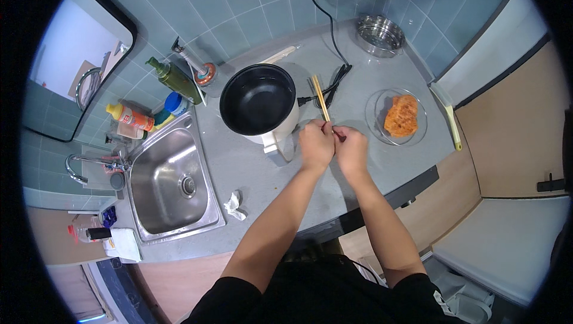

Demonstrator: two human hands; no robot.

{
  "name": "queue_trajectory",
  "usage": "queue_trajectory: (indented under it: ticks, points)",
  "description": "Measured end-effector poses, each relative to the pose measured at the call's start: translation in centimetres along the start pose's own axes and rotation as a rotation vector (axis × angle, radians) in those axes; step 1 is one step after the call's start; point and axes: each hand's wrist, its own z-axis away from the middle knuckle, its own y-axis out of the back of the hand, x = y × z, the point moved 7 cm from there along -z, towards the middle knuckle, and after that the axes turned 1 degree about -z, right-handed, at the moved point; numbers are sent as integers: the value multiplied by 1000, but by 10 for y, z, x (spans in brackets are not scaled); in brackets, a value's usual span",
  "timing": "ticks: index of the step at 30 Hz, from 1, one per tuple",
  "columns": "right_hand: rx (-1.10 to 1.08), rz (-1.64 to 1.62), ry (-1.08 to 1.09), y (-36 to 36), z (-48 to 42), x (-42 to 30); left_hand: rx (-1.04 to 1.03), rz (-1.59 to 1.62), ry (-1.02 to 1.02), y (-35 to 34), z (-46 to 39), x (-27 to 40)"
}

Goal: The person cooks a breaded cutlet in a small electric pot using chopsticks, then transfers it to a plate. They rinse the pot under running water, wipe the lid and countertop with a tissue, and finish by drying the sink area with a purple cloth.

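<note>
My left hand (pixel 317 144) and my right hand (pixel 351 147) meet over the grey counter, both closed around the lower ends of a pair of wooden chopsticks (pixel 320 95). The chopsticks' other ends point towards the wall. Left of them stands a white electric cooking pot (pixel 286 122) with a black inside and its handle towards me. To the right, an orange-coated piece of food (pixel 401 116) lies on a clear glass plate (pixel 423 132). A black power cord (pixel 333 39) hangs from the wall socket and lies coiled beyond the chopsticks, its loose plug near the pot.
A steel sink (pixel 168 185) with a tap (pixel 83 158) is at the left, bottles behind it. Crumpled tissue (pixel 234 205) lies beside the sink. A round steel steamer (pixel 380 36) stands in the back right corner. A knife with a yellow-green handle (pixel 453 128) lies at the right edge.
</note>
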Motion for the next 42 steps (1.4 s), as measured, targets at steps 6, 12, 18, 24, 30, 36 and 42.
queue_trajectory:
  ticks: [6,12,18,24,30,36,42]
  points:
    - [1,35,17,-2,3,-4,-20,13,12,3,3,-5]
    - [6,50,13,-6,5,5,-30,28,-37,-3,3,-10]
    - [-23,56,2,-5,4,-1,3,6,-63,-1,3,-7]
    - [-66,-76,-52,-11,5,-10,0,8,-61,5,12,-5]
    - [-72,-92,-61,-17,5,-11,38,64,-47,15,21,-8]
    - [-85,-85,-7,-23,3,-11,13,116,-52,17,22,-11]
    - [-144,-30,-1,-33,-5,-11,7,171,-42,23,22,-8]
